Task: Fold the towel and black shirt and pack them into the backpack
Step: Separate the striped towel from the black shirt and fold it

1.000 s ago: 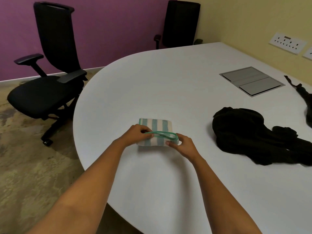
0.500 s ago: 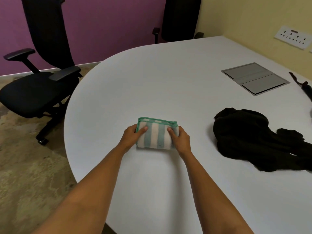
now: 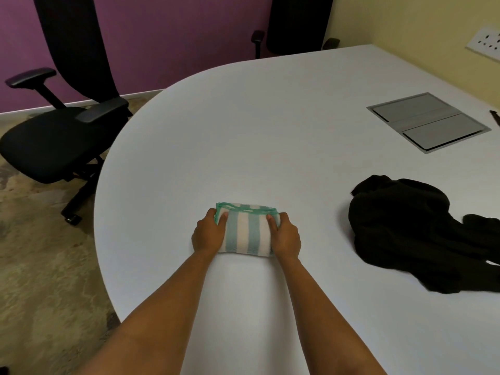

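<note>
A green-and-white striped towel [image 3: 246, 231], folded into a small thick packet, lies on the white table [image 3: 270, 136] near its front edge. My left hand [image 3: 208, 232] grips the towel's left end, thumb on top. My right hand [image 3: 285, 235] grips the right end the same way. The black shirt [image 3: 405, 228] lies crumpled in a heap to the right, apart from both hands. No backpack shows except a thin dark strap tip [image 3: 494, 115] at the right edge.
A grey cable hatch [image 3: 427, 121] is set into the table at the far right. One black office chair [image 3: 62, 125] stands left of the table, another [image 3: 295, 23] behind it. A wall socket plate [image 3: 487, 44] sits on the yellow wall.
The towel's near half has been folded over away from me into a compact packet. Both hands moved from its near edge to its two ends.
</note>
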A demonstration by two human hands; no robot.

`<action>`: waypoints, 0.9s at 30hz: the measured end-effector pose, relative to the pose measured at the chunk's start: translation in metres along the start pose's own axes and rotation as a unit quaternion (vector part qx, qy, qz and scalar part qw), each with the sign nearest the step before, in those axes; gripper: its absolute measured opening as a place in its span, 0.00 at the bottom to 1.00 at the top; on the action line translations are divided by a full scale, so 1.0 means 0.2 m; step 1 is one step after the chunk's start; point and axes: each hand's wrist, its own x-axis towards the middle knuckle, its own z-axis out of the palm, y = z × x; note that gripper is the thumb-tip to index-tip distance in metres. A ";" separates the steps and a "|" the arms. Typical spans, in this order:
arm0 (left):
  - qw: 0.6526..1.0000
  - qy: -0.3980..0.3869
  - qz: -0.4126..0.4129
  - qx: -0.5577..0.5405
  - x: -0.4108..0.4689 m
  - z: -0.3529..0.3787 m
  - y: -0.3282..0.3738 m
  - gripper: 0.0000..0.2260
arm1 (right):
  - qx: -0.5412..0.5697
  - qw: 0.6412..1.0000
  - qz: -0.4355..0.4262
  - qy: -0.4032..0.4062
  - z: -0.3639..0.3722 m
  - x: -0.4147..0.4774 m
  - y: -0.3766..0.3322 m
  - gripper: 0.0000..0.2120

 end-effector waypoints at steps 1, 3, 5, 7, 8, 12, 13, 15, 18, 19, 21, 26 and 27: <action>1.000 0.011 0.005 0.006 0.00 0.01 0.00 0.18 | 0.003 1.000 -0.003 0.002 0.00 0.01 0.01 0.19; 0.999 0.039 0.021 0.000 -0.01 0.03 0.01 0.17 | 0.020 1.000 -0.012 0.008 0.01 0.02 0.01 0.17; 0.997 0.062 0.041 -0.030 -0.02 0.03 0.02 0.15 | 0.059 0.998 -0.032 0.019 0.01 0.02 0.01 0.15; 0.993 0.076 0.062 -0.064 -0.03 0.03 0.06 0.15 | 0.105 0.992 -0.056 0.038 -0.01 0.01 -0.02 0.13; 0.992 0.079 0.069 -0.074 -0.03 0.02 0.08 0.16 | 0.124 0.989 -0.064 0.047 -0.03 0.01 -0.04 0.12; 0.993 0.062 0.044 -0.095 0.00 0.02 0.12 0.16 | 0.139 0.987 -0.073 0.038 -0.05 0.04 -0.11 0.11; 0.993 0.054 0.035 -0.098 0.02 0.02 0.11 0.15 | 0.128 0.989 -0.068 0.027 -0.05 0.05 -0.12 0.12; 0.994 0.043 0.019 -0.098 0.04 0.03 0.10 0.15 | 0.101 0.993 -0.055 0.012 -0.03 0.08 -0.12 0.12; 0.996 0.034 -0.003 -0.077 0.07 0.04 0.10 0.15 | 0.063 0.998 -0.022 0.000 0.00 0.12 -0.12 0.12; 0.998 0.032 -0.007 -0.062 0.08 0.04 0.10 0.15 | 0.047 0.999 -0.008 -0.003 0.00 0.13 -0.13 0.12; 0.999 0.034 0.002 -0.011 0.10 0.04 0.10 0.15 | 0.011 1.000 0.017 -0.002 0.02 0.15 -0.12 0.12; 0.981 0.092 0.133 0.103 0.12 0.05 0.09 0.16 | -0.069 0.994 -0.028 0.075 0.05 0.14 -0.13 0.15; 0.972 0.103 0.176 0.119 0.11 0.05 0.10 0.16 | -0.078 0.990 -0.061 0.101 0.05 0.13 -0.13 0.16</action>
